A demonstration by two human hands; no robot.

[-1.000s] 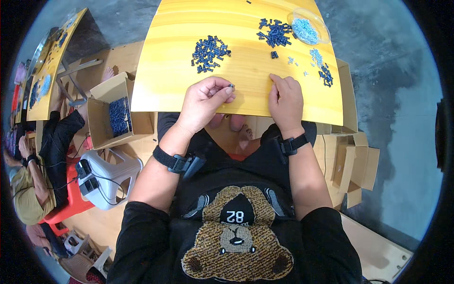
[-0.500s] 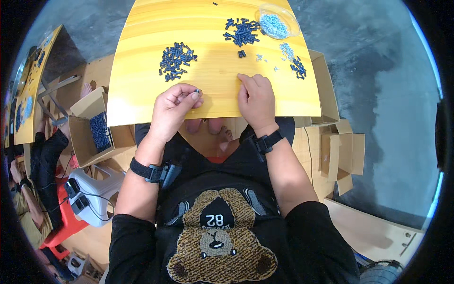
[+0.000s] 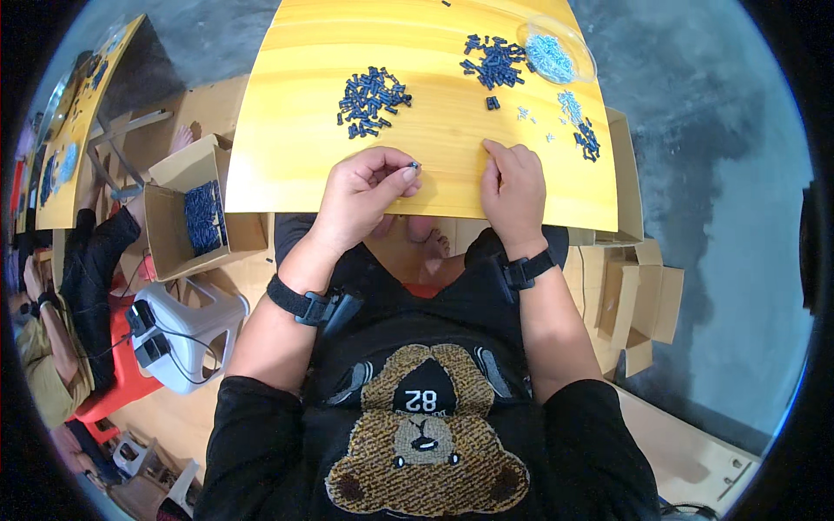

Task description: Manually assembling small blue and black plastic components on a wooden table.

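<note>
My left hand [image 3: 369,187] is closed above the near edge of the yellow table [image 3: 287,165], thumb and forefinger pinching a small dark plastic piece [image 3: 414,165] with a lighter tip. To its right, my right hand [image 3: 514,191] rests at the tabletop; its forefinger reaches out apart from the thumb, the other fingers curl, and nothing shows between them. Beyond my left hand lies a pile of small black plastic parts [image 3: 372,102]. Another black pile [image 3: 495,65] sits farther back, with a couple of loose black parts [image 3: 493,103] in front of it.
A clear round dish [image 3: 556,56] of light-blue small parts stands at the back right. Loose light-blue pieces [image 3: 570,106] and black ones [image 3: 587,141] lie near the right edge. Cardboard boxes [image 3: 169,217] flank the table. At left are a white stool [image 3: 187,326] and a seated person [image 3: 65,347].
The whole view has shifted, so the table and both hands appear farther right. My left hand keeps its pinch on the small piece, and my right hand's pose is nearly the same.
</note>
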